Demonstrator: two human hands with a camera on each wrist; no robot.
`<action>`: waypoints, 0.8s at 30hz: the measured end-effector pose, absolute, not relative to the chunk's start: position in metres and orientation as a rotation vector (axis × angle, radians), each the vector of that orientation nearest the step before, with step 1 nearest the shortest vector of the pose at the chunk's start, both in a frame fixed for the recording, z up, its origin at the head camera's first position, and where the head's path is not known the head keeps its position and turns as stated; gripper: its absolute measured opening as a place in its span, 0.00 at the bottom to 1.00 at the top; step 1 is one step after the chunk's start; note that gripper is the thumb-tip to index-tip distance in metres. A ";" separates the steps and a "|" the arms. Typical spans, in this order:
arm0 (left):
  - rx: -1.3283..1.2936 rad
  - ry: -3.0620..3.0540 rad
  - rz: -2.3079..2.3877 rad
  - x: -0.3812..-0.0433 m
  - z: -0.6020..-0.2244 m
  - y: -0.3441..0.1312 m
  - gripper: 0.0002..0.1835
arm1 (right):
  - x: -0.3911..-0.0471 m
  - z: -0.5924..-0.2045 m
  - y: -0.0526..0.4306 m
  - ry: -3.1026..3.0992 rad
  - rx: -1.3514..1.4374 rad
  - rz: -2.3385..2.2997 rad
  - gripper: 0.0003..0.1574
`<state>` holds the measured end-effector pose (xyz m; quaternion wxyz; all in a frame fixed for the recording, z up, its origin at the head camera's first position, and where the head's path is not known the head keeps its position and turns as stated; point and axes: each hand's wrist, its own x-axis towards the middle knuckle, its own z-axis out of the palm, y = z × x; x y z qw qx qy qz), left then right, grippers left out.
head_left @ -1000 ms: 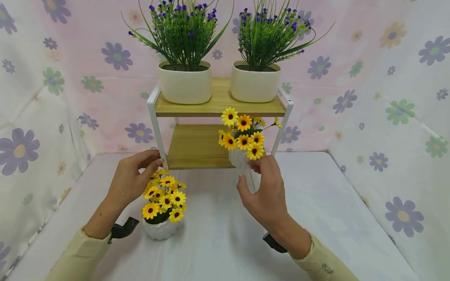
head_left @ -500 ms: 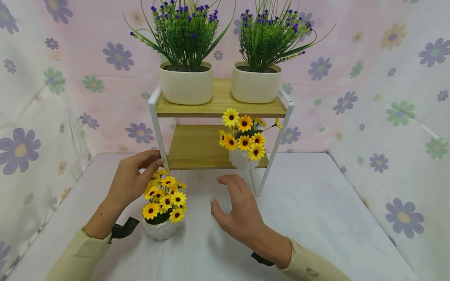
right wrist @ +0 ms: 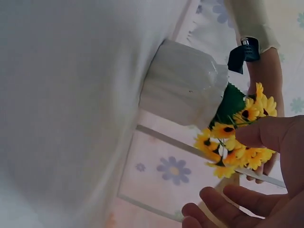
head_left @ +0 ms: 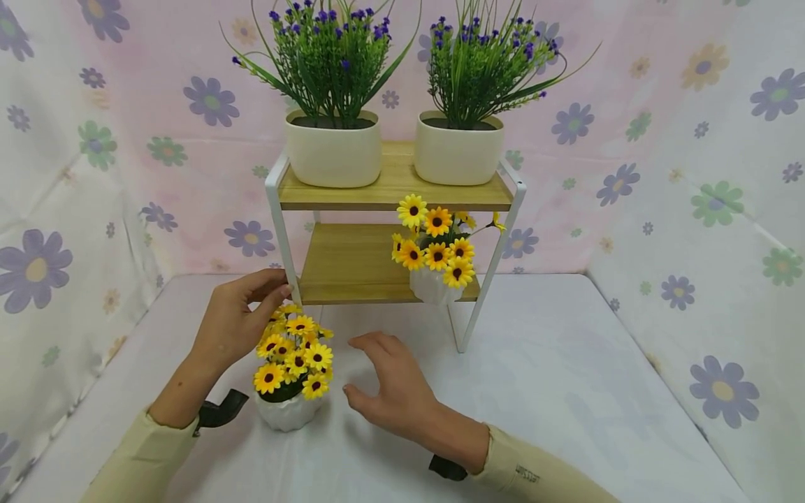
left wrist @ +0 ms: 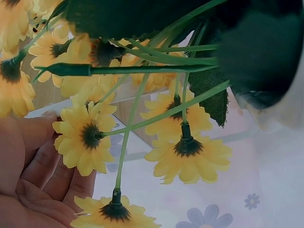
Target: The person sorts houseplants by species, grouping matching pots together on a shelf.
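Observation:
My left hand [head_left: 235,314] pinches the left front post of a two-tier shelf [head_left: 352,262] with wooden boards and a white frame. Just below that hand, a white ribbed pot of yellow artificial daisies [head_left: 289,412] stands on the table. Those flowers partly cover the left hand in its wrist view. My right hand [head_left: 399,391] is to the right of this pot, thumb and fingers spread apart and holding nothing. A second pot of yellow daisies [head_left: 434,285] sits on the right part of the lower board, close to its front edge.
Two cream planters with purple flowers, the left planter [head_left: 333,150] and the right planter [head_left: 458,149], stand on the top board. White cloth covers the table [head_left: 566,391], and flower-patterned curtains [head_left: 641,133] enclose it at the back and sides.
My right hand has come away from the daisy pot on the lower board, moving left and toward me to the pot on the table. The left hand has stayed put.

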<state>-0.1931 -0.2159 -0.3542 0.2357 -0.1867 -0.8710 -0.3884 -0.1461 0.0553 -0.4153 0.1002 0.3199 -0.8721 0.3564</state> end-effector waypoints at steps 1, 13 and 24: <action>-0.511 -2.388 -1.065 -0.193 -0.354 -0.216 0.13 | -0.147 -0.416 0.053 -2.611 0.955 1.075 0.36; -0.511 -2.391 -1.062 -0.193 -0.353 -0.216 0.13 | -0.163 -0.434 0.031 -2.794 1.082 1.346 0.43; -0.513 -2.388 -1.063 -0.193 -0.353 -0.216 0.13 | -0.181 -0.442 0.006 -2.819 1.165 1.577 0.52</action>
